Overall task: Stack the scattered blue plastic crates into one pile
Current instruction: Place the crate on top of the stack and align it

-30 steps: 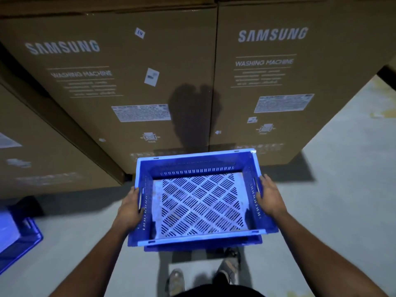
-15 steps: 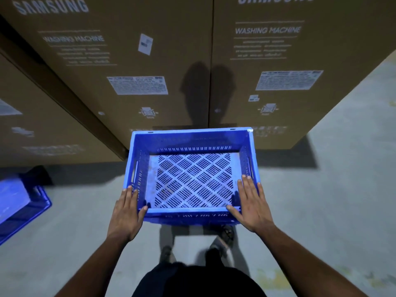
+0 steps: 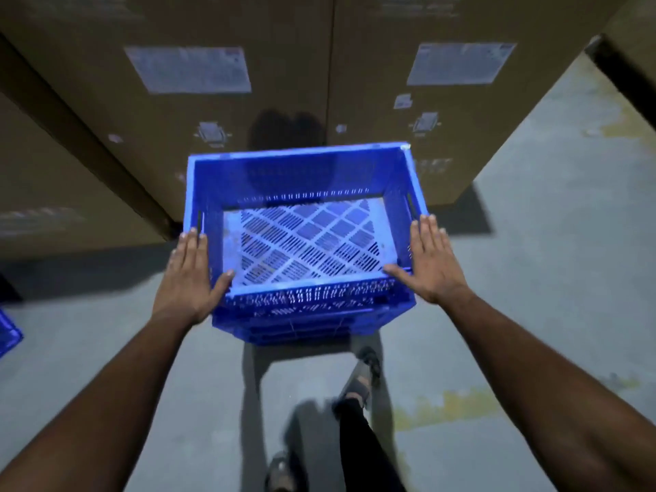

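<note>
A blue plastic crate [image 3: 301,175] with a perforated white-lit floor sits on top of a pile of blue crates [image 3: 305,328] on the concrete floor in front of me. My left hand [image 3: 188,275] lies flat against the crate's near-left corner, fingers stretched along the left rim and thumb on the front rim. My right hand [image 3: 429,259] lies flat on the near-right corner in the same way. Neither hand curls around the crate. The lower crates show only as edges beneath the front wall.
Tall brown cardboard boxes [image 3: 408,101] stand right behind the pile and to the left [image 3: 53,193]. Another blue crate's corner [image 3: 9,332] shows at the left edge. Grey concrete floor [image 3: 550,278] spreads to the right. My feet [image 3: 362,378] are just behind the pile.
My hands left the crate's side handles and came to rest flat on its near corners. The crate has settled onto the pile, and my view has tilted down and closer.
</note>
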The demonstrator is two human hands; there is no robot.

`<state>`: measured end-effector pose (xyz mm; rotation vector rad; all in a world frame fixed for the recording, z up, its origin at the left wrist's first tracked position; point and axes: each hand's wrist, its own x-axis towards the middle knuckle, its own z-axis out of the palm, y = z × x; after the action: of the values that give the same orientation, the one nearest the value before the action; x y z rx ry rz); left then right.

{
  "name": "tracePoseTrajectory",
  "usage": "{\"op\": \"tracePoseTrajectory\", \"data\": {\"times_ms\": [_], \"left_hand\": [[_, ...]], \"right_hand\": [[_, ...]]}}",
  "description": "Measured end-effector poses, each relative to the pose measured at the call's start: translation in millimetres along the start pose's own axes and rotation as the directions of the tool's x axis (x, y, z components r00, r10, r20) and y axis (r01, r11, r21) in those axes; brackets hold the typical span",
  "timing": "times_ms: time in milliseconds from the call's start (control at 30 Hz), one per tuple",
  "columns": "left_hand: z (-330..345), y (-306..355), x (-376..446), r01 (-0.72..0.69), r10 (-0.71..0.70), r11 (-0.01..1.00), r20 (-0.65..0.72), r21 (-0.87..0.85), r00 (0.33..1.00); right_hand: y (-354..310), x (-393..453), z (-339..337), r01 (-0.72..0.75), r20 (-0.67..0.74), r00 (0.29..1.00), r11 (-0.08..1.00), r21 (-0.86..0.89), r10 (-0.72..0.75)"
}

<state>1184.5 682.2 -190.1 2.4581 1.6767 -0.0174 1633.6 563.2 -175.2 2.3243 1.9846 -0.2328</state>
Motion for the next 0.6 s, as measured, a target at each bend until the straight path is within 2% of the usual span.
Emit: {"op": "tracePoseTrajectory", "data": {"times_ms": [233,600], "left_hand": [[4,-3,9,0.016,-0.015,1.000,-0.039,0.016,0.999],[-3,5,-7,0.024,-0.024,0.999,0.001,0.044,1.000]], "right_hand": [[-2,7,7,-0.051,-0.102,0.994,0.999,0.005,0.051],[-8,-11,9,-0.137,-0.109,0.985,0.991,0.002,0.136]]}}
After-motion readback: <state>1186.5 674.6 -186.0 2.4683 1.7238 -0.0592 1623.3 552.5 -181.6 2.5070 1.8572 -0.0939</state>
